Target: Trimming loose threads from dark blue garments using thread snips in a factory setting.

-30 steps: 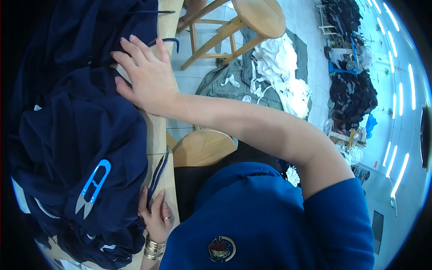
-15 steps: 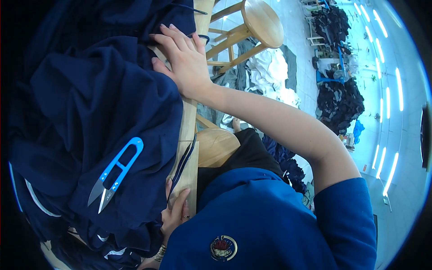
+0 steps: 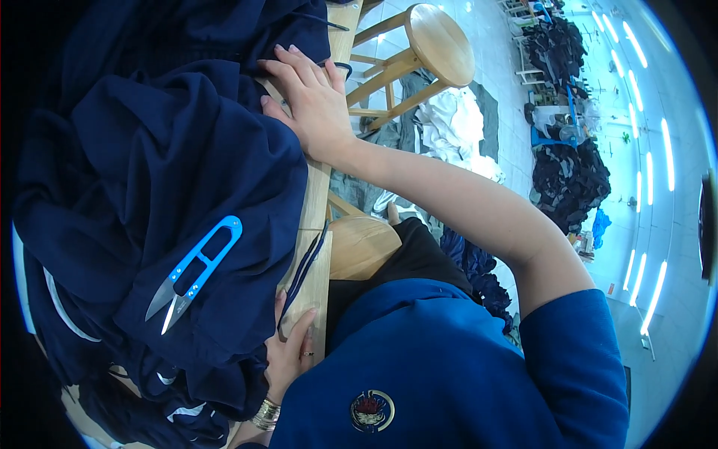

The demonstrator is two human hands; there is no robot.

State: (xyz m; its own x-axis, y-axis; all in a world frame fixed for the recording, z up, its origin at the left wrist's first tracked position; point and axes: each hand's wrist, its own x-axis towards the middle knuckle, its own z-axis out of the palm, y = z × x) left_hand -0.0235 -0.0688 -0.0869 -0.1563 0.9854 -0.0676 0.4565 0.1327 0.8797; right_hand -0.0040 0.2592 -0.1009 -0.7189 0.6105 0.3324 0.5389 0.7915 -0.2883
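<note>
A heap of navy blue fabric (image 3: 187,150) covers most of the wooden table (image 3: 318,187). On top of it lies a pair of thread snips (image 3: 200,266) with a blue handle, blades apart, touched by neither hand. My right hand (image 3: 314,108) rests with spread fingers at the table edge, against the fabric, beside a loop of dark cord (image 3: 345,67). Lower down, my left hand (image 3: 290,352) lies at the edge with fingers apart, partly hidden by the cloth and my blue shirt. Close to its fingers hangs a thin navy cord (image 3: 305,269). A gold bracelet (image 3: 266,414) circles that wrist.
One round wooden stool (image 3: 441,45) stands beyond the table edge; another wooden seat (image 3: 363,243) is by my legs. White cloth (image 3: 452,120) and grey pieces lie on the floor. Dark fabric piles (image 3: 568,183) stand farther off at the right.
The view has shifted slightly. The fabric and snips have moved a little upward, and more of my left hand and bracelet shows. My right hand keeps its place.
</note>
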